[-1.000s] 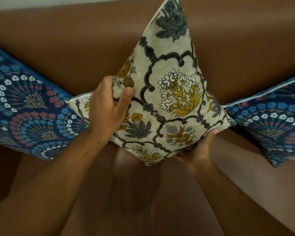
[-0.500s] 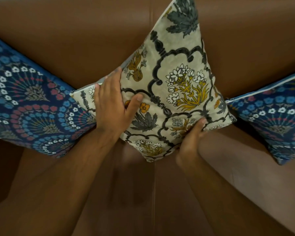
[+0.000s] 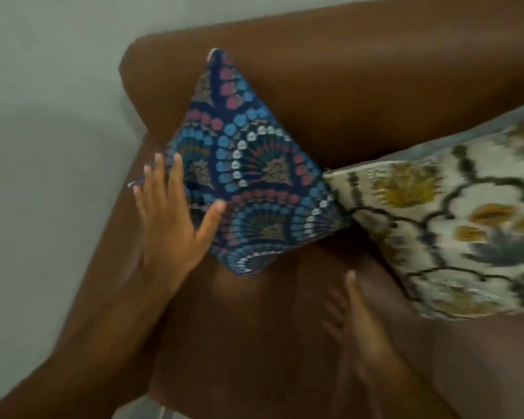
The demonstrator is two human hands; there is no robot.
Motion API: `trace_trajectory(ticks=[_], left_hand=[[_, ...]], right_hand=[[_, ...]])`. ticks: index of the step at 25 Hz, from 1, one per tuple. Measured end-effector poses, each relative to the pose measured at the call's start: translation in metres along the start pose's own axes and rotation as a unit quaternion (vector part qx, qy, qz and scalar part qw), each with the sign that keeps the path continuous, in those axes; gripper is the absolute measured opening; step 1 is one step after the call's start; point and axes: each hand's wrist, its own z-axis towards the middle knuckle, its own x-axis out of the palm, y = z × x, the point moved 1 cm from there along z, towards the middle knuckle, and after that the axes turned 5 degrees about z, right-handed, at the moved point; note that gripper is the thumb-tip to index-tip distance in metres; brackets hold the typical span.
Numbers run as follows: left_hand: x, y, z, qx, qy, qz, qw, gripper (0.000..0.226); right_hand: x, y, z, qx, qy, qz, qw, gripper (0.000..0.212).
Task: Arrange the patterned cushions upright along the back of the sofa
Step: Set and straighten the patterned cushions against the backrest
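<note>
A blue cushion (image 3: pixel 254 182) with a fan pattern stands on one corner against the brown sofa's backrest (image 3: pixel 360 86), at the sofa's left end. My left hand (image 3: pixel 173 213) lies flat against its left edge, fingers spread, thumb on the front face. My right hand (image 3: pixel 354 322) hovers blurred over the seat below the cushion, fingers apart, holding nothing. A cream floral cushion (image 3: pixel 454 237) leans against the backrest to the right, its left corner touching the blue one.
The sofa's left armrest (image 3: pixel 124 213) runs beside my left arm, with a pale wall (image 3: pixel 49 116) beyond it. The brown seat (image 3: pixel 254 343) spreads below the cushions. A strip of light floor (image 3: pixel 139 409) shows at the bottom.
Both hands have let go of the cream floral cushion. The view has swung left to the blue cushion at the sofa's end, and my left hand now presses on its edge.
</note>
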Motion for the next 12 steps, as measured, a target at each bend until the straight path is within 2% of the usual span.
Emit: trace_trajectory(ticks=[1,3,5,7,8,12], left_hand=[[0.001,0.028,0.018,-0.006,0.001,0.000,1.000,0.093],[0.009,0.078,0.056,0.003,0.018,-0.015,1.000,0.094],[0.025,0.103,0.085,0.043,0.071,-0.070,0.994,0.088],[0.040,0.114,0.097,0.069,0.128,-0.175,0.974,0.080],[0.046,0.116,0.097,0.071,0.131,-0.213,0.966,0.076],[0.051,0.131,0.087,0.047,0.033,-0.224,0.973,0.067]], right_hand=[[0.030,-0.001,0.010,-0.024,0.010,0.010,1.000,0.099],[0.083,-0.001,0.036,-0.061,0.030,0.054,0.996,0.081],[0.111,-0.001,0.055,-0.085,0.018,0.092,0.992,0.071],[0.123,-0.005,0.064,-0.104,-0.009,0.101,0.989,0.073],[0.125,-0.008,0.066,-0.112,-0.016,0.103,0.988,0.078],[0.142,-0.016,0.071,-0.122,0.012,0.124,0.985,0.088]])
